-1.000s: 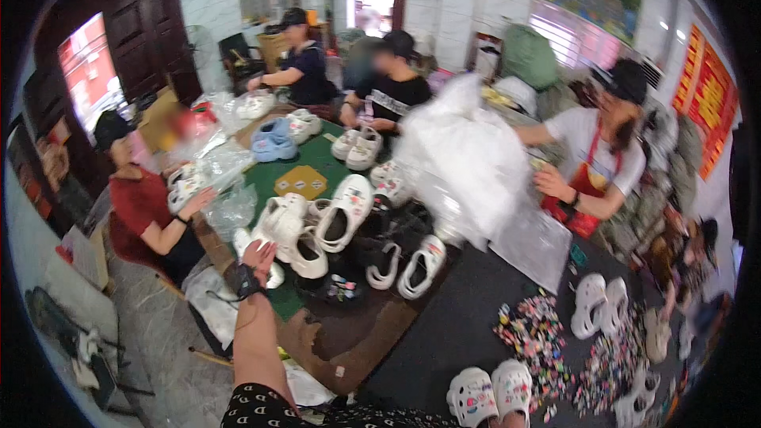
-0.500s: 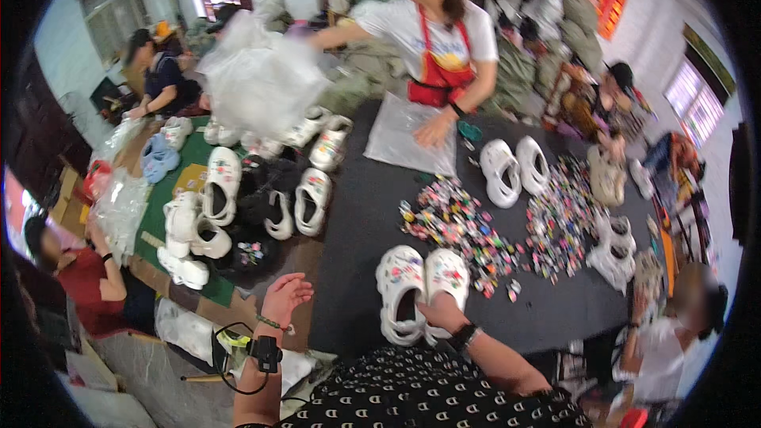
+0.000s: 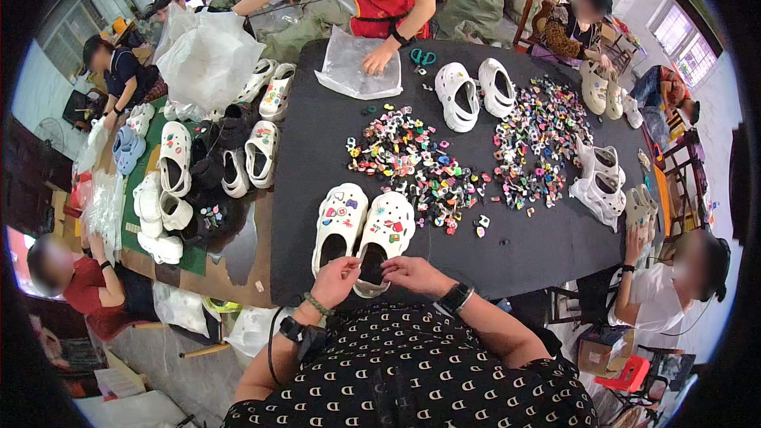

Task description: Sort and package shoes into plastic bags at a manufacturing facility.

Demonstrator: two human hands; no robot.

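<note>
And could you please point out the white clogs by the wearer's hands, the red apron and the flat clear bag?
White clogs [image 3: 342, 208], head view: toe of the left one.
Red apron [image 3: 387, 16], head view: its front.
Flat clear bag [image 3: 342, 71], head view: its left part.

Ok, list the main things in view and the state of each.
Near clogs: upright, decorated
Left hand: fingers bent, at near clogs
Right hand: fingers bent, at near clogs
Plain clogs: upright, apart
Charms: loose, heaped
Flat bag: lying under a co-worker's hand
Big bag: puffed out
</note>
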